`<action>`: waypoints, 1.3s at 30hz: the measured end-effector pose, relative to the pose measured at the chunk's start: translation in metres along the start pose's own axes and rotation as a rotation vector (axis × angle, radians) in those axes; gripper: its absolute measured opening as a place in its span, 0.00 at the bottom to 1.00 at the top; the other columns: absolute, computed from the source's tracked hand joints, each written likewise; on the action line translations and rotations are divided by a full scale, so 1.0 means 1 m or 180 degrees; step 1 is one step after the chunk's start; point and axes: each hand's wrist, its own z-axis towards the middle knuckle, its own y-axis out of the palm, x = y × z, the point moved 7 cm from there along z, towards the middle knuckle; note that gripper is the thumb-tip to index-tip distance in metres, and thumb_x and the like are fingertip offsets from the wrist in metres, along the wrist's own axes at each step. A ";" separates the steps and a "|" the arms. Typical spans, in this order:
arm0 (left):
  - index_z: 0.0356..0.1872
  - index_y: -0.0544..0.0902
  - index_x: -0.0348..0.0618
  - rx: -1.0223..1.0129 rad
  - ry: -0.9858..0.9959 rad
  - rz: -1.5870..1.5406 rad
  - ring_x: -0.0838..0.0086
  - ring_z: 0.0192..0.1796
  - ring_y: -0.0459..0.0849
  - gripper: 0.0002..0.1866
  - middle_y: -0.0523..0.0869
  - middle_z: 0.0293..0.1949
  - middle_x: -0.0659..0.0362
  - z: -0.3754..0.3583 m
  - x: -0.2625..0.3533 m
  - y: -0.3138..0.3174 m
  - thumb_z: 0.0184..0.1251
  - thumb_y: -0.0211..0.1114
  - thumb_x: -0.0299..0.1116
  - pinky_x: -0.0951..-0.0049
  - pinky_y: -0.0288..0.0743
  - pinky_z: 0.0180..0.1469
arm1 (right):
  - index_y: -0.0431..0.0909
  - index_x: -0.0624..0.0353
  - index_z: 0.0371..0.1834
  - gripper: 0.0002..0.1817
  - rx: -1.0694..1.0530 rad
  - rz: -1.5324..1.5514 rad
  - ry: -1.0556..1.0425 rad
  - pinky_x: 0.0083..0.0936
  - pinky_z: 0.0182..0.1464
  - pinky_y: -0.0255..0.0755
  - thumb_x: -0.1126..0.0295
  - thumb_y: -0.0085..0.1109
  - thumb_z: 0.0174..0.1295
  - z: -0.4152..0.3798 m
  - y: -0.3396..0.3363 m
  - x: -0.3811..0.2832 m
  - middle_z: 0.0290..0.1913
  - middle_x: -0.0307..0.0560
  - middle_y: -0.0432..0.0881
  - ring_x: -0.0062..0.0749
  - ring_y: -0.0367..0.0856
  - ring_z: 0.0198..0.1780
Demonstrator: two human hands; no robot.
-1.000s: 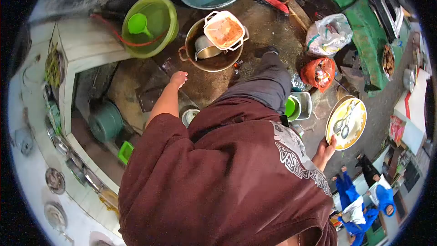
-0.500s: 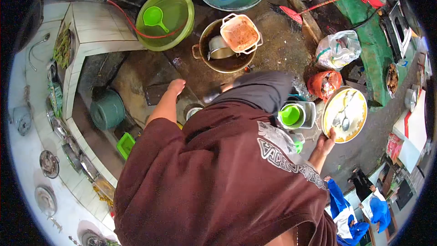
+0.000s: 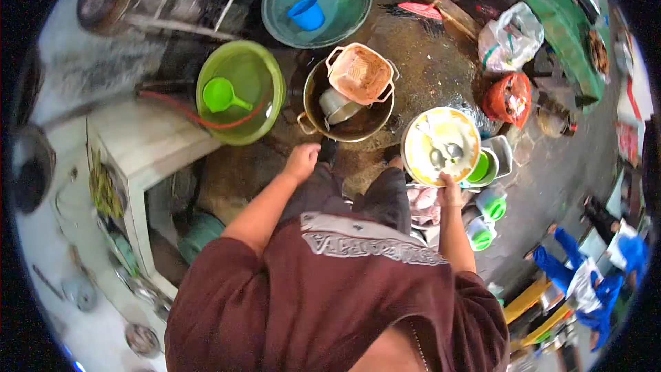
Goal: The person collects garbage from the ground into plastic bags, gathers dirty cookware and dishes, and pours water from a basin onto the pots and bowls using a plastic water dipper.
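My right hand (image 3: 449, 187) grips the near rim of a soiled white and yellow plate (image 3: 460, 124). Metal spoons (image 3: 438, 158) lie on it with food remains, and a second rim seems to show under its left side. My left hand (image 3: 301, 162) hangs in front of me, fingers curled in, with nothing visible in it. Ahead of it stands a large pot (image 3: 308, 122) holding a smaller metal pot (image 3: 337, 107). A pinkish square basin (image 3: 374, 72) with two handles, stained brown inside, rests tilted on top.
A green tub of water (image 3: 241, 136) with a green dipper (image 3: 219, 94) stands left, a larger tub (image 3: 272, 27) with a blue dipper (image 3: 307, 14) behind. A red bucket (image 3: 508, 100), plastic bag (image 3: 511, 38) and broom (image 3: 421, 10) are right. Tiled counter (image 3: 165, 145) left; two people at lower right.
I have turned and stepped toward the pot. The plate in my right hand has swung left, nearer the pot. My left hand has come in close to the pot's near side.
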 end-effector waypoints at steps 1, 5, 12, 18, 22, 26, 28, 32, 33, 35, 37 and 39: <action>0.37 0.80 0.40 -0.0048 0.0115 0.0245 0.56 0.42 0.78 0.10 0.81 0.38 0.50 -0.008 -0.023 0.008 0.56 0.54 0.30 0.62 0.70 0.46 | 0.65 0.66 0.52 0.26 0.0019 -0.0026 0.0323 0.29 0.51 0.68 0.82 0.57 0.45 0.009 0.001 0.034 0.44 0.46 0.75 0.33 0.74 0.46; 0.39 0.79 0.41 -0.0433 -0.0061 0.0571 0.54 0.43 0.76 0.11 0.80 0.39 0.50 -0.042 -0.058 0.016 0.55 0.55 0.30 0.60 0.69 0.47 | 0.69 0.65 0.46 0.22 -0.0081 0.0215 0.0203 0.26 0.41 0.72 0.80 0.58 0.44 0.026 0.053 0.130 0.40 0.44 0.76 0.32 0.77 0.39; 0.44 0.77 0.39 -0.0996 -0.0262 0.0526 0.55 0.48 0.74 0.14 0.79 0.44 0.50 -0.070 -0.099 0.062 0.55 0.56 0.29 0.60 0.66 0.52 | 0.69 0.69 0.47 0.23 0.0220 0.0165 0.0467 0.28 0.35 0.74 0.81 0.56 0.43 0.113 0.064 0.287 0.37 0.46 0.78 0.36 0.79 0.35; 0.45 0.76 0.39 -0.1088 -0.0359 0.0379 0.55 0.49 0.73 0.14 0.78 0.44 0.50 -0.064 -0.105 0.097 0.56 0.55 0.27 0.61 0.64 0.54 | 0.76 0.65 0.39 0.17 0.0804 -0.0986 0.0478 0.23 0.28 0.70 0.73 0.59 0.43 0.185 0.066 0.326 0.30 0.43 0.79 0.28 0.77 0.28; 0.46 0.75 0.39 -0.1192 -0.0323 0.0288 0.55 0.50 0.72 0.14 0.77 0.45 0.49 -0.071 -0.120 0.117 0.57 0.55 0.25 0.61 0.63 0.55 | 0.79 0.64 0.39 0.18 0.1057 -0.2242 0.0434 0.25 0.35 0.72 0.71 0.64 0.42 0.261 0.038 0.386 0.32 0.43 0.81 0.28 0.78 0.31; 0.48 0.74 0.39 -0.1228 -0.0294 0.0330 0.55 0.51 0.71 0.15 0.76 0.47 0.50 -0.077 -0.118 0.128 0.57 0.53 0.26 0.59 0.60 0.57 | 0.78 0.59 0.41 0.21 0.0869 -0.2489 0.0400 0.28 0.41 0.71 0.64 0.65 0.42 0.250 0.091 0.345 0.35 0.47 0.82 0.33 0.80 0.37; 0.48 0.74 0.39 -0.1218 -0.0292 0.0430 0.55 0.51 0.71 0.15 0.76 0.47 0.51 -0.080 -0.121 0.131 0.58 0.53 0.27 0.59 0.60 0.57 | 0.77 0.56 0.44 0.22 0.0765 -0.2641 0.0219 0.29 0.42 0.72 0.63 0.63 0.42 0.260 0.101 0.354 0.36 0.49 0.82 0.36 0.80 0.40; 0.47 0.73 0.39 -0.1319 -0.0293 0.0511 0.55 0.51 0.72 0.15 0.76 0.47 0.51 -0.077 -0.119 0.141 0.57 0.53 0.27 0.60 0.60 0.57 | 0.75 0.53 0.46 0.24 0.0937 -0.2612 0.0165 0.30 0.43 0.72 0.63 0.63 0.42 0.274 0.110 0.359 0.37 0.50 0.81 0.39 0.80 0.41; 0.47 0.73 0.39 -0.1354 -0.0284 0.0554 0.56 0.51 0.72 0.15 0.76 0.47 0.51 -0.077 -0.116 0.145 0.57 0.53 0.27 0.60 0.60 0.57 | 0.72 0.53 0.49 0.26 0.0921 -0.2748 0.0310 0.32 0.44 0.71 0.62 0.63 0.42 0.274 0.114 0.355 0.39 0.53 0.81 0.41 0.79 0.42; 0.48 0.73 0.39 -0.1409 -0.0261 0.0618 0.56 0.51 0.72 0.15 0.76 0.47 0.51 -0.076 -0.115 0.150 0.57 0.53 0.27 0.60 0.60 0.56 | 0.66 0.53 0.54 0.31 0.0888 -0.3020 0.0591 0.35 0.48 0.70 0.62 0.62 0.43 0.272 0.118 0.350 0.42 0.57 0.79 0.47 0.77 0.46; 0.48 0.73 0.39 -0.1462 -0.0275 0.0707 0.56 0.52 0.71 0.15 0.76 0.48 0.50 -0.076 -0.116 0.154 0.57 0.53 0.27 0.60 0.60 0.56 | 0.62 0.53 0.58 0.33 0.0801 -0.2816 0.0814 0.37 0.50 0.69 0.62 0.60 0.44 0.274 0.110 0.356 0.43 0.60 0.78 0.48 0.76 0.48; 0.48 0.73 0.39 -0.1532 -0.0235 0.0781 0.56 0.52 0.71 0.15 0.76 0.48 0.50 -0.076 -0.112 0.157 0.58 0.53 0.27 0.60 0.60 0.56 | 0.65 0.54 0.56 0.31 0.0708 -0.2917 0.0704 0.36 0.50 0.69 0.61 0.59 0.44 0.275 0.103 0.349 0.44 0.59 0.78 0.48 0.76 0.48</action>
